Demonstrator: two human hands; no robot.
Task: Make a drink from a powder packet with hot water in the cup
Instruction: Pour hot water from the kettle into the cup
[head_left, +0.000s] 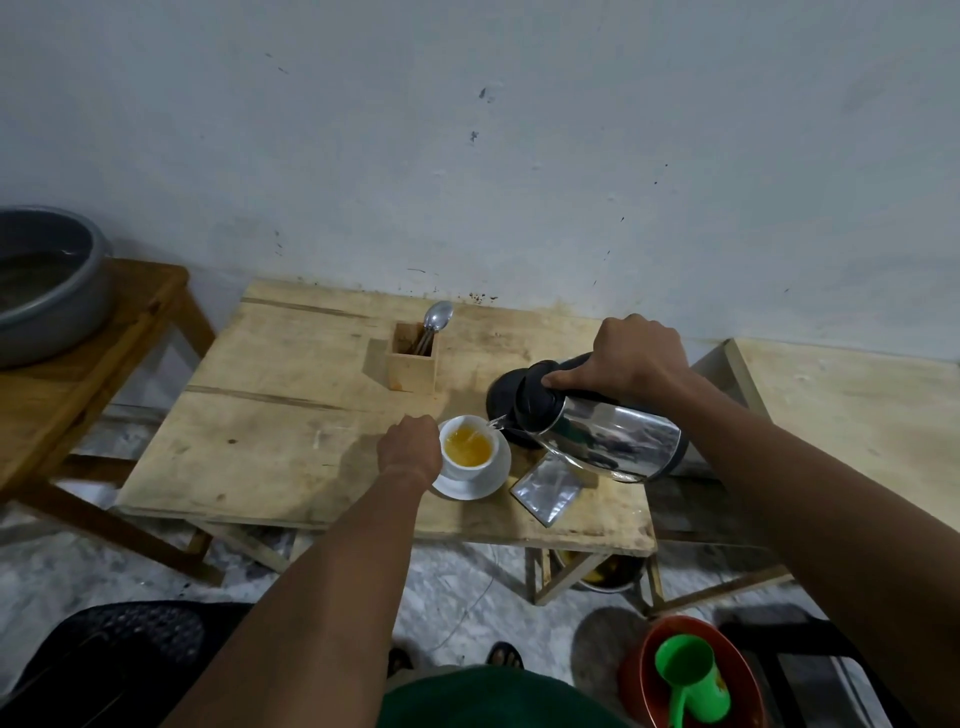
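Note:
A white cup (470, 468) stands on a white saucer (491, 480) on the wooden table (291, 415). Orange-yellow liquid fills much of the cup. My right hand (636, 358) grips the black handle of a steel kettle (608, 439), which is tilted left with its spout over the cup's rim; a thin stream of water runs into the cup. My left hand (408, 449) holds the cup's left side. A silver powder packet (545, 493) lies flat on the table just right of the saucer, under the kettle.
A wooden holder (413, 364) with a spoon (438, 317) stands behind the cup. The kettle's black base (501, 400) sits on the table. A metal pot (47, 280) rests on a stool at left. A red bucket (732, 670) with a green mug (691, 675) stands on the floor at right.

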